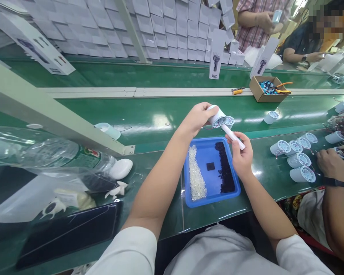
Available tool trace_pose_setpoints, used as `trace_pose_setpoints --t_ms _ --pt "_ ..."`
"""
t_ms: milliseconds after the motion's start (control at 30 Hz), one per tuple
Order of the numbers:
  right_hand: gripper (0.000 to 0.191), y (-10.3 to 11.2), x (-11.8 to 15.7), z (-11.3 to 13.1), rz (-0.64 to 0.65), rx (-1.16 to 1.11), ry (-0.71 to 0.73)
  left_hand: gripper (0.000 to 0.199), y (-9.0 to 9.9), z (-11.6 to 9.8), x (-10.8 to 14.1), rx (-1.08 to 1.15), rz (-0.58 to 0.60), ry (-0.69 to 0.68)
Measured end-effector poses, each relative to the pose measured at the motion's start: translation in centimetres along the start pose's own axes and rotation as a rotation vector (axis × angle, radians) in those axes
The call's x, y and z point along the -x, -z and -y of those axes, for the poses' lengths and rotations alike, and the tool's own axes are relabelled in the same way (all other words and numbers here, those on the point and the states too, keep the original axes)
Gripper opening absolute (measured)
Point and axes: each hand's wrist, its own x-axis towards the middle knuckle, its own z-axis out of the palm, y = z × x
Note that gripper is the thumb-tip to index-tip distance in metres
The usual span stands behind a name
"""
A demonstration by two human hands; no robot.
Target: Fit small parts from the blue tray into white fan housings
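My left hand grips a light-blue cylindrical housing, tilted with its open end toward my right hand. Between the fingers of my right hand is a white rod, its far tip at the housing's open end. A second light-blue housing shows just behind the held one. Below both hands lies a blue tray. Small clear pieces form a strip on its left, and small black pieces one on its right. A black square lies between them.
Several housings stand at right beside a co-worker's hands. A cardboard box with blue parts and pliers sits on the far side. A metal post, a plastic bottle and a dark flat panel occupy the left.
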Motion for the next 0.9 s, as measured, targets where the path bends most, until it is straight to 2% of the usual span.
trace_pose_setpoints --t_ms 100,167,233,300,367,467,600,700,800,900 --pt "0.032 0.1 -0.1 -0.2 0.007 -0.001 -0.008 0.015 -0.3 0.1 0.0 -0.059 0.029 -0.017" --pt "0.034 0.2 -0.1 -0.4 -0.007 0.059 -0.019 0.016 -0.7 0.3 0.0 -0.12 -0.005 -0.037" --pt "0.035 0.2 -0.1 -0.5 0.014 0.144 -0.048 0.02 -1.4 0.6 0.0 -0.176 -0.116 -0.089" --pt "0.035 0.1 0.1 -0.4 0.113 0.211 -0.093 0.03 -2.2 1.0 0.2 -0.182 -0.249 -0.185" --pt "0.035 -0.1 0.4 -0.3 0.246 0.234 -0.134 0.039 -3.2 1.6 0.6 -0.116 -0.324 -0.284" --pt "0.038 -0.4 0.9 0.1 0.324 0.184 -0.137 0.044 -4.3 2.4 1.2 0.039 -0.317 -0.332" --pt "0.041 -0.8 1.4 0.7 0.323 0.067 -0.137 0.05 -4.8 2.8 1.6 0.244 -0.346 -0.403" --pt "0.042 -1.0 1.6 0.8 0.322 0.013 -0.121 0.048 -4.8 2.8 1.8 0.37 -0.364 -0.372" --pt "0.04 -1.1 1.7 0.5 0.32 0.001 -0.099 0.044 -4.9 2.7 2.2 0.403 -0.374 -0.347" --pt "0.037 -1.2 1.7 0.0 0.326 -0.005 -0.11 0.045 -5.0 2.6 2.4 0.363 -0.449 -0.38"
